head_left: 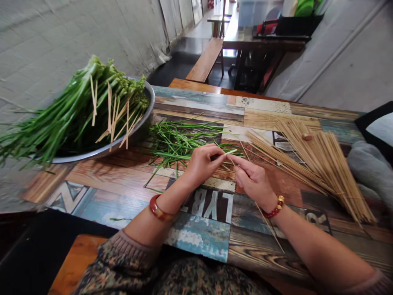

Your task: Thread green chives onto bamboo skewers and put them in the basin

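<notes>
My left hand is closed in a pinch on pale-ended green chives above the table. My right hand meets it at the fingertips and grips thin wooden skewers, whose long ends slant down below the palm towards me. How the skewer tips meet the chives is too small to make out. Just beyond both hands lies a loose heap of chives. To the right, a fanned bundle of wooden skewers rests on the table, with more skewers spread beside it.
At the left, a metal basin holds heaped greens, with several skewer ends sticking out over its rim. A grey cloth-like thing lies at the right edge. Behind the patterned table stand a bench and another table.
</notes>
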Available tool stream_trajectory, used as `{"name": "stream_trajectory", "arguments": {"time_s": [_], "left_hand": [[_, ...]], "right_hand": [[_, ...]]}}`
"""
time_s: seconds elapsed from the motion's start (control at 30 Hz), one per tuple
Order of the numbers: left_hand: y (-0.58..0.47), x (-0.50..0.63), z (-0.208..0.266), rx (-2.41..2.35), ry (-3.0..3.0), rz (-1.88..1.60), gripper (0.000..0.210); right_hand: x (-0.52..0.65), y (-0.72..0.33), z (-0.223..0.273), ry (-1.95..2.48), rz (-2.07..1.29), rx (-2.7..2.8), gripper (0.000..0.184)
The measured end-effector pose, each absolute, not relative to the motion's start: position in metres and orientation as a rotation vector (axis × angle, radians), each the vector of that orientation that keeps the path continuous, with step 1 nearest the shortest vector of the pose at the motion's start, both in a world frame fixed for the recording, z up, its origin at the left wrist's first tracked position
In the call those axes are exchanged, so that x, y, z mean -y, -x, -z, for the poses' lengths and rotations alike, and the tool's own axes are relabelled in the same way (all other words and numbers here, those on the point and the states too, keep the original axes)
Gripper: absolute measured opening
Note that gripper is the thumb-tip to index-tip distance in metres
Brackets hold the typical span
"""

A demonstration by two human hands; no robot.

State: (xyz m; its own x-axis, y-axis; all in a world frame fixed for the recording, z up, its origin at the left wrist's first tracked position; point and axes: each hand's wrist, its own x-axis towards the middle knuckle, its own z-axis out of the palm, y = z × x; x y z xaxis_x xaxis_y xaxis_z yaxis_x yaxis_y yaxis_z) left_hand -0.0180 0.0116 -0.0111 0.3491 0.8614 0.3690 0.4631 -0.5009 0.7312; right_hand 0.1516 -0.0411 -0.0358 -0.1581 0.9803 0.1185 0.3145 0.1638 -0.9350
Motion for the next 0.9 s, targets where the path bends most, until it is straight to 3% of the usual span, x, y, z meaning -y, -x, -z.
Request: {"name": "stream_trajectory", "arguments": {"time_s": [0.9], "left_hand": [[0.0187,-0.0028,0.0143,-1.296,-2.439,-0.878,0.024]], "right_hand": [[0.04,-0.1474,0.0307,1.322,-1.003,1.583,0.036]]}}
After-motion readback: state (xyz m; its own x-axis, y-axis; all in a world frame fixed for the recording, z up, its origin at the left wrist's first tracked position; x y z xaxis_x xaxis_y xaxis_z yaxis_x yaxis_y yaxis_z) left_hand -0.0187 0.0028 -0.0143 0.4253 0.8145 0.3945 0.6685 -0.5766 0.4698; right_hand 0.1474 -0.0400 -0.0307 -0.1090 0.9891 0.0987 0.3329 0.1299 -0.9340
